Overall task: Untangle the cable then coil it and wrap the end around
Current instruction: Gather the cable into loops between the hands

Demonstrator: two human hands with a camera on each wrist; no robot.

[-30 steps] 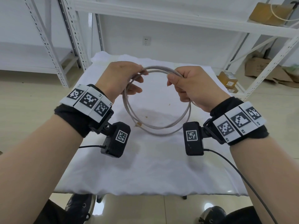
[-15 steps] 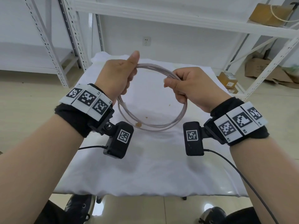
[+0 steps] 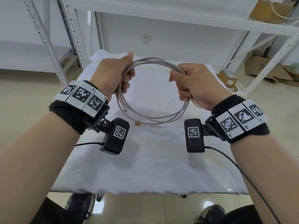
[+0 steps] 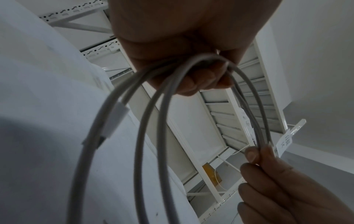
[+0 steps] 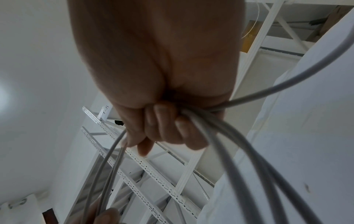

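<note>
A grey cable (image 3: 161, 120) is looped into a round coil of several turns, held in the air above the white-clothed table (image 3: 145, 167). My left hand (image 3: 116, 75) grips the coil's upper left side, fingers curled round the strands, thumb up. My right hand (image 3: 192, 83) grips the upper right side in a fist. A clear connector (image 3: 137, 123) hangs at the coil's bottom left. In the left wrist view the strands (image 4: 147, 121) fan down from my curled fingers, one with a white label sleeve (image 4: 114, 119). In the right wrist view the strands (image 5: 239, 159) leave my closed fist.
White metal shelving (image 3: 161, 15) stands behind and to the right of the table, with a cardboard box (image 3: 270, 12) on its top shelf. More boxes (image 3: 228, 78) lie on the floor at the right. A wall socket (image 3: 146, 39) is behind the table.
The hands moved apart, widening the coil. My left hand closed fully round the left strands with the thumb raised, and the whole coil rose slightly.
</note>
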